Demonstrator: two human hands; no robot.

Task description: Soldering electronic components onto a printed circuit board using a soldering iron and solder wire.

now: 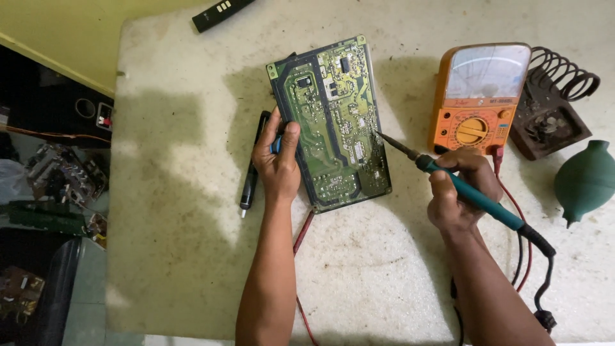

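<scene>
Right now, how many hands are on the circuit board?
1. The left hand grips the green circuit board at its left edge. The right hand is off the board, holding a teal soldering iron whose tip meets the board's right edge.

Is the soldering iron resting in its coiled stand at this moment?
No. The right hand holds the soldering iron with its tip on the circuit board; the coiled stand sits empty.
</scene>
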